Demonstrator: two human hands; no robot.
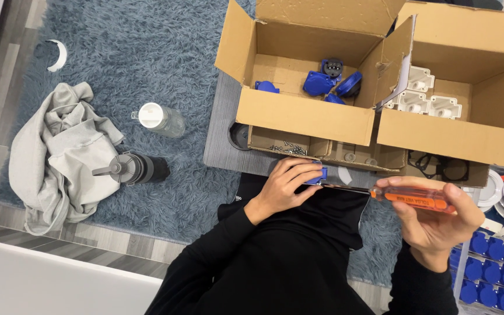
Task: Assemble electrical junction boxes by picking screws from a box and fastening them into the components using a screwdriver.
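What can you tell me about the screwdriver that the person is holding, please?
The screwdriver has a translucent orange handle, plastic by its look, with dark print on it, and a thin metal shaft. It lies almost level, pointing to the picture's left. The right hand wraps around the handle. The tip meets a small blue part that the left hand grips, just in front of the cardboard boxes. The tip's type is too small to tell.

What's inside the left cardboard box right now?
The left box holds several blue socket parts on its bare cardboard floor. Its near wall hides the front of the floor, so anything lying there cannot be seen.
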